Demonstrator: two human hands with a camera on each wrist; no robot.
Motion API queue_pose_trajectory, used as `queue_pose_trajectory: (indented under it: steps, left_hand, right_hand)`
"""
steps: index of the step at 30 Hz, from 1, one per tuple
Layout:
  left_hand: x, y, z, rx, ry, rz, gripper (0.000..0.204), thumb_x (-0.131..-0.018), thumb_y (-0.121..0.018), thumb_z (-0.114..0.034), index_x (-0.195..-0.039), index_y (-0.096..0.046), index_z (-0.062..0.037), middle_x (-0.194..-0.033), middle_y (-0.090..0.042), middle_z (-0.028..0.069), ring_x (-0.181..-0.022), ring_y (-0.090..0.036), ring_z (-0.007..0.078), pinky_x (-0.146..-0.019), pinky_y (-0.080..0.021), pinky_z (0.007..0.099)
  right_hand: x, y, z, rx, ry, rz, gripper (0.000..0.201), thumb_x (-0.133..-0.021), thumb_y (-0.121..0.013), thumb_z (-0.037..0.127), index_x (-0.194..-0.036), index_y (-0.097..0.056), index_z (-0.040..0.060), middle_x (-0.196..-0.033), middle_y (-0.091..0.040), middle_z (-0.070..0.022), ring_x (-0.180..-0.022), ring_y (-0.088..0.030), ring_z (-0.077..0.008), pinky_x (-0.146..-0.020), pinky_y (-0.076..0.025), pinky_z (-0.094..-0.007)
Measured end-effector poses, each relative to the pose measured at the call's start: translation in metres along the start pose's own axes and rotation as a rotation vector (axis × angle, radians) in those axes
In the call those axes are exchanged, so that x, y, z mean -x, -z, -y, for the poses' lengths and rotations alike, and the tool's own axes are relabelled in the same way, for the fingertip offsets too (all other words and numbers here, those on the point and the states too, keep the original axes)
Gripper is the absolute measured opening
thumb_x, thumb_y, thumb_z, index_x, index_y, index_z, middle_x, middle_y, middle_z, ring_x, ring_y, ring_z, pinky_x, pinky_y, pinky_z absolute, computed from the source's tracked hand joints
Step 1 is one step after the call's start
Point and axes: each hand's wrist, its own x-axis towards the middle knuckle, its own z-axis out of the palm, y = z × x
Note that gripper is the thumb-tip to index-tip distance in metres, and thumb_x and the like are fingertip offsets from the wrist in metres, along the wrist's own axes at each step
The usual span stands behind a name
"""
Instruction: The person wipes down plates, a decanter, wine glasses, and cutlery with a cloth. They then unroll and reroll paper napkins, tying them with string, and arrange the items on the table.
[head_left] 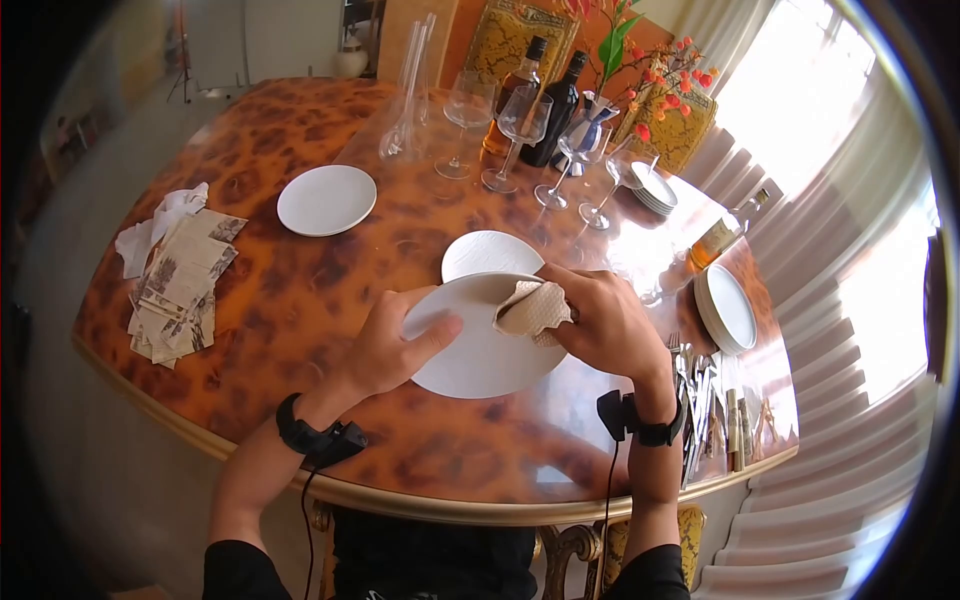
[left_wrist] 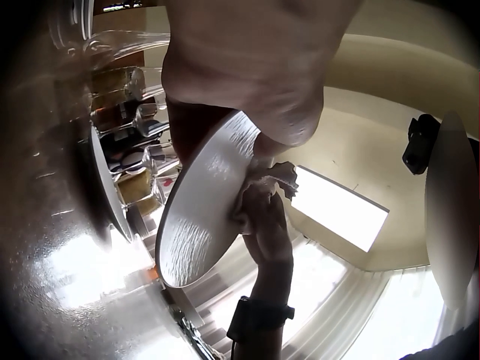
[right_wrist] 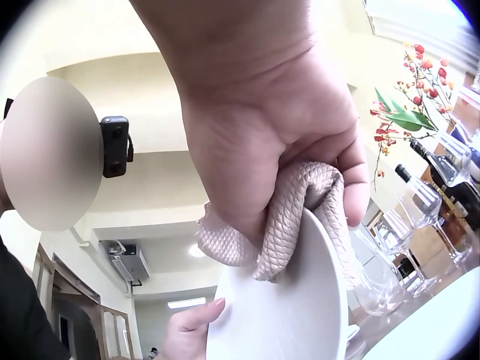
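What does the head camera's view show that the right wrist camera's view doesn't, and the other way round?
Only the head view: the cutlery and the paper sheets.
Only the right wrist view: the black camera on the person's head.
Both: the left hand holding a plate, the right hand gripping a cloth against it.

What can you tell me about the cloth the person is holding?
The cloth looks soft, pale cream to beige, with a raised diamond-like texture. It is bunched and folded, not spread flat, and part of it is hidden by the hand. The fingers of the right hand grip it over the rim of a white plate, so it lies against both faces there, above the table.
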Motion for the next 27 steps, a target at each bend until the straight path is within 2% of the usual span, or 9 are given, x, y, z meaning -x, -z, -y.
queue_pose_trajectory:
  steps: [3, 10, 14, 17, 19, 20, 21, 23, 27]
  left_hand:
    - [-0.001, 0.006, -0.002, -0.026, 0.022, 0.062, 0.038, -0.094, -0.063, -0.026, -0.115, -0.064, 0.0058, -0.092, -0.071, 0.0091, -0.083, -0.063, 0.0113, -0.072, -0.051, 0.0280]
    - [-0.003, 0.002, 0.009, -0.098, -0.022, 0.228, 0.039, -0.097, -0.059, -0.030, -0.113, -0.064, 0.0053, -0.093, -0.070, 0.0083, -0.084, -0.063, 0.0114, -0.073, -0.051, 0.0284]
    - [-0.004, 0.002, 0.010, 0.019, 0.101, 0.164, 0.043, -0.101, -0.053, -0.034, -0.115, -0.063, 0.0060, -0.093, -0.069, 0.0061, -0.085, -0.062, 0.0105, -0.074, -0.051, 0.0278]
    - [-0.002, 0.000, 0.013, 0.105, 0.114, 0.096, 0.049, -0.103, -0.047, -0.038, -0.118, -0.060, 0.0063, -0.096, -0.067, 0.0052, -0.086, -0.061, 0.0097, -0.075, -0.050, 0.0272]
    - [-0.002, -0.003, 0.016, 0.238, 0.141, -0.045, 0.051, -0.104, -0.045, -0.040, -0.125, -0.056, 0.0052, -0.107, -0.067, 0.0084, -0.097, -0.062, 0.0127, -0.084, -0.050, 0.0282]
    - [-0.003, -0.006, 0.018, 0.230, 0.143, -0.054, 0.051, -0.104, -0.045, -0.040, -0.125, -0.056, 0.0052, -0.107, -0.067, 0.0084, -0.097, -0.062, 0.0127, -0.084, -0.050, 0.0282]
    - [-0.006, -0.010, 0.021, 0.284, 0.114, -0.158, 0.051, -0.104, -0.042, -0.041, -0.123, -0.057, 0.0046, -0.104, -0.066, 0.0068, -0.093, -0.060, 0.0104, -0.080, -0.050, 0.0273]
    - [-0.008, -0.015, 0.025, 0.325, 0.089, -0.269, 0.052, -0.105, -0.039, -0.042, -0.121, -0.057, 0.0040, -0.101, -0.065, 0.0052, -0.090, -0.059, 0.0080, -0.077, -0.049, 0.0264]
    - [-0.002, -0.013, 0.052, 0.229, 0.108, -0.222, 0.049, -0.106, -0.036, -0.040, -0.122, -0.057, 0.0020, -0.112, -0.064, 0.0074, -0.103, -0.058, 0.0113, -0.087, -0.048, 0.0281]
  right_hand:
    - [0.001, 0.000, 0.011, 0.077, 0.052, 0.015, 0.034, -0.071, -0.068, 0.009, -0.104, -0.062, 0.0074, -0.071, -0.064, -0.0162, -0.069, -0.063, -0.0381, -0.059, -0.048, -0.0458]
    - [0.002, -0.007, 0.005, 0.042, 0.099, 0.150, 0.033, -0.074, -0.066, 0.009, -0.106, -0.061, 0.0072, -0.073, -0.065, -0.0165, -0.070, -0.064, -0.0379, -0.060, -0.048, -0.0465]
    - [0.001, -0.010, 0.003, 0.043, 0.083, 0.077, 0.035, -0.075, -0.065, 0.009, -0.110, -0.060, 0.0075, -0.072, -0.065, -0.0151, -0.070, -0.064, -0.0376, -0.062, -0.049, -0.0463]
    - [-0.004, -0.011, 0.003, -0.059, 0.046, 0.002, 0.045, -0.078, -0.063, 0.007, -0.122, -0.054, 0.0087, -0.086, -0.067, -0.0166, -0.076, -0.064, -0.0379, -0.066, -0.050, -0.0460]
    - [-0.006, -0.016, 0.003, 0.040, 0.045, -0.201, 0.059, -0.080, -0.061, 0.005, -0.136, -0.044, 0.0102, -0.109, -0.063, -0.0186, -0.088, -0.063, -0.0384, -0.072, -0.050, -0.0445]
    - [-0.007, -0.011, 0.007, 0.003, -0.084, -0.021, 0.070, -0.081, -0.061, 0.005, -0.146, -0.035, 0.0128, -0.137, -0.047, -0.0208, -0.117, -0.054, -0.0397, -0.089, -0.048, -0.0478]
    - [-0.009, -0.017, 0.007, -0.006, -0.075, -0.021, 0.070, -0.081, -0.061, 0.005, -0.146, -0.035, 0.0128, -0.137, -0.047, -0.0208, -0.117, -0.054, -0.0397, -0.089, -0.048, -0.0478]
    - [-0.011, -0.036, 0.005, 0.556, -0.023, -0.205, 0.074, -0.082, -0.062, 0.007, -0.149, -0.032, 0.0140, -0.151, -0.032, -0.0217, -0.139, -0.034, -0.0391, -0.105, -0.035, -0.0579]
    - [-0.016, -0.063, 0.015, 0.464, -0.056, -0.173, 0.073, -0.084, -0.063, 0.015, -0.150, -0.032, 0.0140, -0.158, -0.019, -0.0225, -0.147, -0.018, -0.0378, -0.110, -0.022, -0.0661]
